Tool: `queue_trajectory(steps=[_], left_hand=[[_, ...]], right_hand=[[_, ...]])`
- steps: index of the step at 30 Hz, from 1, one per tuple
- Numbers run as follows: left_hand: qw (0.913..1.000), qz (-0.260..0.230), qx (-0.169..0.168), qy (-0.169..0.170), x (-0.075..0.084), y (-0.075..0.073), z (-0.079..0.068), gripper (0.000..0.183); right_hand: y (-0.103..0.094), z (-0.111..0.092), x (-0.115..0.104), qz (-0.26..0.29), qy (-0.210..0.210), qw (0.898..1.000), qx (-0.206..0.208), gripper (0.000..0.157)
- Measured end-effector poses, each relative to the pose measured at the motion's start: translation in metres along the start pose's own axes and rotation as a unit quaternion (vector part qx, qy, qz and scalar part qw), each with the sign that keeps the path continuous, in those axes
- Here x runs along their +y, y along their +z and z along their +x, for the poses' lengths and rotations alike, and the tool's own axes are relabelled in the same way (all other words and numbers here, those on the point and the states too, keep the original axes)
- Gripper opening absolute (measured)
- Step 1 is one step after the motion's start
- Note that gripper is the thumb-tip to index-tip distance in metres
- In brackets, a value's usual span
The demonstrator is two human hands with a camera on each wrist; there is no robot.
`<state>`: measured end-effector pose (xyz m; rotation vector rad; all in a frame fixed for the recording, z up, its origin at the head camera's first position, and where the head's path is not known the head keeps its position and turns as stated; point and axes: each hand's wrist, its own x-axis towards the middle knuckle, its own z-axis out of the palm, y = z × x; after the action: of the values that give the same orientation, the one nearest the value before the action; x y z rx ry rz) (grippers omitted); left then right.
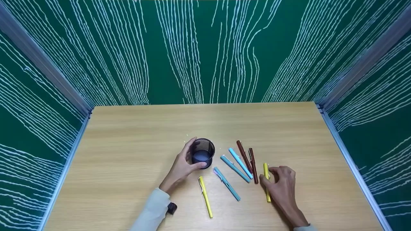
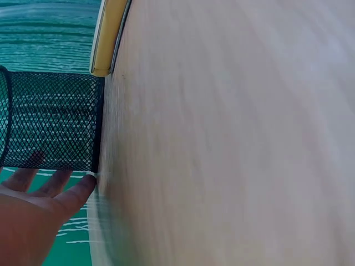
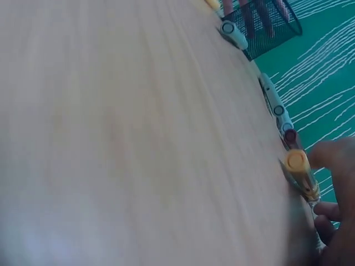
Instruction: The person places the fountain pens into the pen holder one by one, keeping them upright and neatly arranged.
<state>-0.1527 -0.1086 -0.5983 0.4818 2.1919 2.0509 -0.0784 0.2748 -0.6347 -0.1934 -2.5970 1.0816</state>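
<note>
A black mesh pen holder [image 1: 203, 150] stands upright on the table, its mouth facing up. My left hand [image 1: 181, 166] holds it from the left, thumb along the near side and fingers round the far side; the left wrist view shows fingers against its mesh [image 2: 55, 122]. To the right, my right hand [image 1: 282, 184] pinches a yellow pen [image 1: 268, 195] between thumb and fingers. That pen [image 3: 302, 172] lies on or just over the tabletop; I cannot tell which. Between the hands lie a second yellow pen [image 1: 205, 199] and a teal pen [image 1: 228, 184].
Left of the right hand, two more blue pens, one teal [image 1: 236, 169] and one light blue [image 1: 240, 163], lie beside two dark red pens [image 1: 253, 166]. The wooden table [image 1: 128, 144] meets green walls with white wavy lines [image 1: 173, 48] at the back and sides.
</note>
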Motion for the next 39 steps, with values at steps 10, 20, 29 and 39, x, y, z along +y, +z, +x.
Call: queue_trajectory(steps=[10, 20, 29, 39], left_hand=[[0.9985, -0.055, 0.000, -0.001, -0.002, 0.001, 0.002, 0.099], [0.9975, -0.069, 0.002, -0.013, -0.004, -0.001, 0.001, 0.092], [0.9980, -0.063, -0.004, -0.007, -0.003, -0.001, 0.001, 0.091], [0.9977, -0.065, -0.018, 0.004, -0.005, -0.004, 0.001, 0.089]], right_hand=[[0.004, -0.001, 0.000, -0.008, -0.002, 1.000, 0.018, 0.030], [0.001, 0.000, -0.005, -0.007, 0.012, 1.000, 0.026, 0.013], [-0.008, 0.007, -0.015, 0.015, 0.030, 0.999, 0.027, 0.017], [-0.015, 0.020, -0.028, 0.040, 0.024, 0.998, 0.033, 0.018]])
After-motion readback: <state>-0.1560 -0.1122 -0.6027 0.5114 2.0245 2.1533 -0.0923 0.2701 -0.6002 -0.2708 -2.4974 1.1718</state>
